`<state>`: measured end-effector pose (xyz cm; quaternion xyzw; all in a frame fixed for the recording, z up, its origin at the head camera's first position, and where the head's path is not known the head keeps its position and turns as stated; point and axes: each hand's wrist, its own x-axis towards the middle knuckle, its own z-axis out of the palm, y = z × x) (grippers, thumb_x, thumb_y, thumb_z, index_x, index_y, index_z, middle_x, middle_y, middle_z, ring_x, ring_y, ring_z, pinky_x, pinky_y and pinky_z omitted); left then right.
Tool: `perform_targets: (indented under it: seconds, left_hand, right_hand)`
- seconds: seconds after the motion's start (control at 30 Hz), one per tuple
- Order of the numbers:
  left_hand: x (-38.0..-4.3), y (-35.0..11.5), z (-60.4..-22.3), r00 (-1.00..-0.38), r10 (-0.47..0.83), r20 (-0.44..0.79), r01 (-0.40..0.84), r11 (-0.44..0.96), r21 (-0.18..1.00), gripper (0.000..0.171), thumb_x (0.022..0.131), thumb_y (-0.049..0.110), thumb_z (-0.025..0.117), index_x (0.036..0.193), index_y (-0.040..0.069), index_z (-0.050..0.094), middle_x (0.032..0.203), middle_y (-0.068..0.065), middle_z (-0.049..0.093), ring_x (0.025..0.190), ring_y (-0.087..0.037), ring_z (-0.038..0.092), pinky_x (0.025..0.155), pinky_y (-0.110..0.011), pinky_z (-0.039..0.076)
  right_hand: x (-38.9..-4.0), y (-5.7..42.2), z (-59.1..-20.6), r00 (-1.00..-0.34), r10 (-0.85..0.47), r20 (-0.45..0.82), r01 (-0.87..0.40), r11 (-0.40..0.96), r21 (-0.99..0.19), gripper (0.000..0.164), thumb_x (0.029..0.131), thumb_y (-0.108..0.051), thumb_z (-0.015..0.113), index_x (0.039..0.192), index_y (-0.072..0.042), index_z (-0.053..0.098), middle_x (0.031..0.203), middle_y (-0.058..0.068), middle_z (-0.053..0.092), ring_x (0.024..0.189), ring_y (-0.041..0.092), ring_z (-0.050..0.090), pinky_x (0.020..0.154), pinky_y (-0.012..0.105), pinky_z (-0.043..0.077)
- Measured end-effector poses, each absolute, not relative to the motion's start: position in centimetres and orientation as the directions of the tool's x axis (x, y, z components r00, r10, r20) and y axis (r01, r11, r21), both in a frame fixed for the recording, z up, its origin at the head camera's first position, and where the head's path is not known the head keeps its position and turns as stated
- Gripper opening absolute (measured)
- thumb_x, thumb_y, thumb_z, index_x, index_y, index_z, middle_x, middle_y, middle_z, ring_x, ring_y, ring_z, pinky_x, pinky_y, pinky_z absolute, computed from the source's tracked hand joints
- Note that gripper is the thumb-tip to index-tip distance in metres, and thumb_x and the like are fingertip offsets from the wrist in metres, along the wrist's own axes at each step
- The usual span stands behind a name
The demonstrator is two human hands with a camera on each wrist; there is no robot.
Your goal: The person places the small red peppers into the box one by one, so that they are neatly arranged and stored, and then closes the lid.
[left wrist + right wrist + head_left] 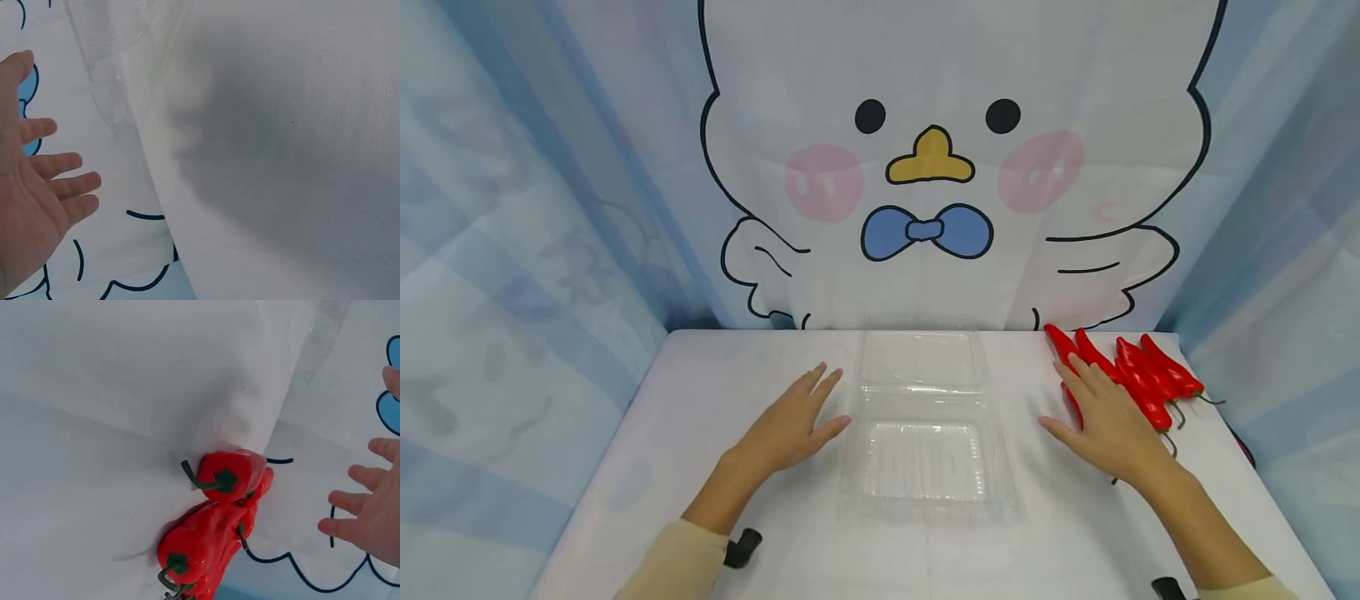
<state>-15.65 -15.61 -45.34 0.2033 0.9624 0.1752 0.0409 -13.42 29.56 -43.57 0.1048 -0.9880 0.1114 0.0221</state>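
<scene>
A clear plastic clamshell box [925, 408] lies with its lid folded back at the middle of the white table. To its left hovers my left hand [790, 425], fingers spread and holding nothing. My right hand [1105, 417] is spread above the near side of several red chili peppers [1150, 375] and hides part of them. Green stems show on the peppers [206, 537] in the right wrist view, where the right hand [375, 500] is apart from them. The left wrist view shows the left hand [44, 187] with its palm turned to the camera.
The white table [760, 542] ends at a cartoon-printed backdrop [925, 275]. Pale blue curtains [512, 292] hang at both sides. A dark object [1242, 446] shows at the table's right edge, too small to tell.
</scene>
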Motion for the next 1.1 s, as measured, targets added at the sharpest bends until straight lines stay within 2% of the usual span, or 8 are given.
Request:
perform_targets:
  seconds: [0.2,0.53,0.63,0.77,0.93,1.1]
  left_hand:
    - [-15.8,-15.5,-45.6,-0.908,0.418,0.017,0.381,0.810,0.446,0.077,0.100,0.052,0.061,0.161,0.013,0.034,0.166,-0.018,0.033,0.151,-0.039,0.038,0.120,-0.059,0.039]
    - [-16.1,-15.4,-46.6,-0.901,0.430,0.059,0.393,0.750,0.532,0.074,0.097,0.045,0.069,0.157,0.011,0.042,0.159,-0.014,0.045,0.146,-0.034,0.046,0.119,-0.054,0.043]
    - [-16.3,-15.3,-47.0,-0.903,0.422,0.079,0.388,0.724,0.570,0.071,0.096,0.040,0.072,0.155,0.009,0.045,0.156,-0.015,0.050,0.139,-0.034,0.053,0.114,-0.053,0.048]
    - [-16.4,-15.1,-47.2,-0.911,0.408,0.050,0.339,0.675,0.656,0.071,0.095,0.032,0.075,0.154,0.008,0.044,0.153,-0.015,0.052,0.130,-0.032,0.061,0.106,-0.050,0.055]
    - [-16.5,-14.7,-47.2,-0.931,0.365,-0.027,0.215,0.606,0.766,0.073,0.093,0.026,0.078,0.155,0.009,0.043,0.150,-0.015,0.055,0.125,-0.030,0.065,0.101,-0.044,0.059]
    - [-16.7,-14.5,-47.2,-0.941,0.331,-0.072,0.142,0.578,0.803,0.073,0.092,0.023,0.080,0.154,0.010,0.044,0.143,-0.011,0.061,0.117,-0.026,0.069,0.091,-0.040,0.063]
  right_hand:
    - [-13.5,30.2,-44.1,-0.981,-0.186,0.049,-0.192,0.942,-0.275,0.104,0.080,-0.048,0.084,0.159,-0.005,0.034,0.163,0.028,0.031,0.145,0.052,0.034,0.097,0.077,0.046]
    - [-13.9,32.2,-45.7,-0.981,-0.188,0.051,-0.194,0.919,-0.342,0.103,0.079,-0.039,0.088,0.158,-0.003,0.034,0.160,0.029,0.034,0.142,0.053,0.036,0.093,0.075,0.050]
    - [-14.1,32.9,-46.2,-0.982,-0.185,0.038,-0.186,0.915,-0.358,0.102,0.080,-0.040,0.087,0.158,-0.002,0.033,0.158,0.029,0.036,0.141,0.052,0.036,0.093,0.075,0.050]
    - [-14.2,33.4,-46.5,-0.985,-0.174,0.009,-0.165,0.912,-0.376,0.103,0.079,-0.041,0.088,0.157,-0.002,0.034,0.157,0.030,0.038,0.140,0.052,0.036,0.090,0.073,0.053]
    - [-14.4,33.6,-46.6,-0.989,-0.148,-0.025,-0.126,0.908,-0.401,0.101,0.078,-0.039,0.089,0.156,-0.001,0.036,0.153,0.032,0.038,0.137,0.053,0.038,0.086,0.069,0.057]
    - [-14.4,33.6,-46.7,-0.989,-0.140,-0.054,-0.108,0.912,-0.396,0.099,0.078,-0.036,0.089,0.153,0.002,0.038,0.150,0.034,0.041,0.134,0.055,0.039,0.083,0.066,0.059]
